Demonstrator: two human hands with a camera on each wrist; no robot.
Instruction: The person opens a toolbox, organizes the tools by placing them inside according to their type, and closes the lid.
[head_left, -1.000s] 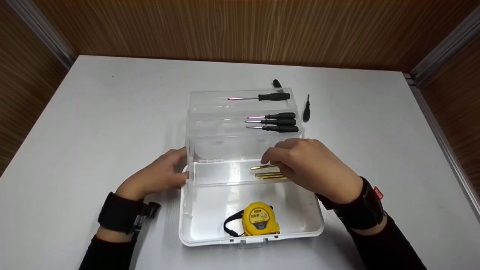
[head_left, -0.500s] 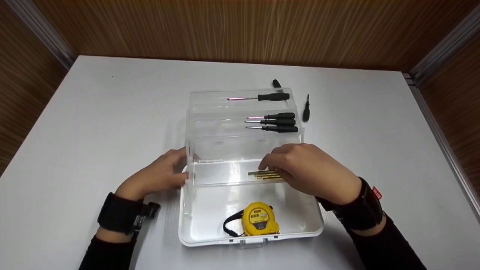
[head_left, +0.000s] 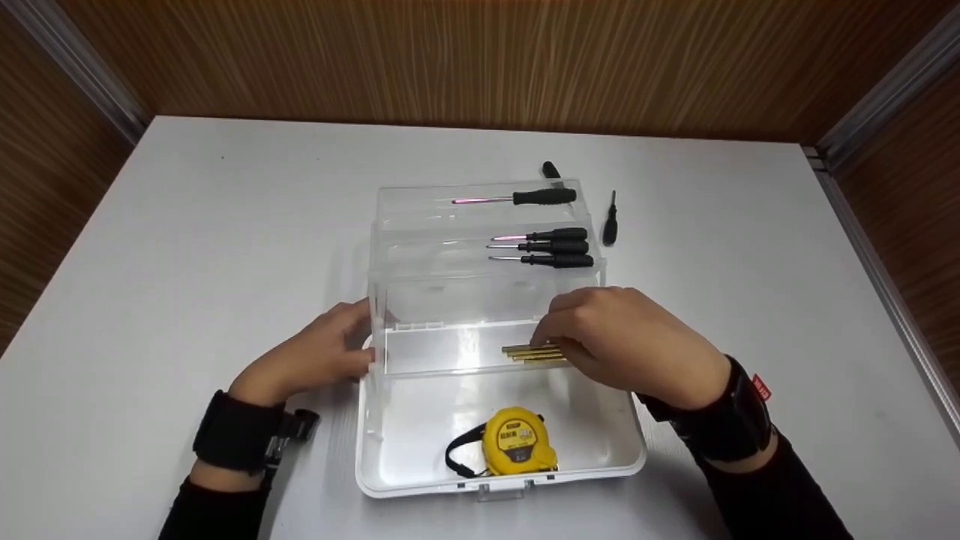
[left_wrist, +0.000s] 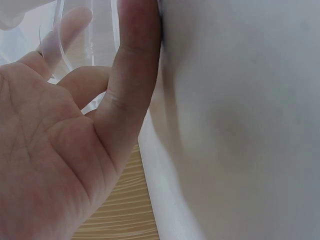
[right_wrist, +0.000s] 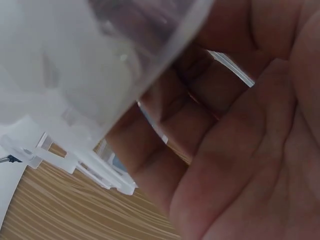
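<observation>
The brass rods [head_left: 534, 352] lie side by side at the right end of the lowest tray of the clear cantilever toolbox [head_left: 420, 341]. The right hand [head_left: 634, 341] bends its fingers [head_left: 551, 326] down onto them; whether they pinch a rod cannot be told. The left hand [head_left: 311, 360] rests relaxed fingers against the box's left wall. A yellow tape measure [head_left: 517, 442] sits in the base, black screwdrivers [head_left: 555, 246] in the upper trays, another screwdriver [head_left: 611, 221] on the white desk [head_left: 187, 225].
</observation>
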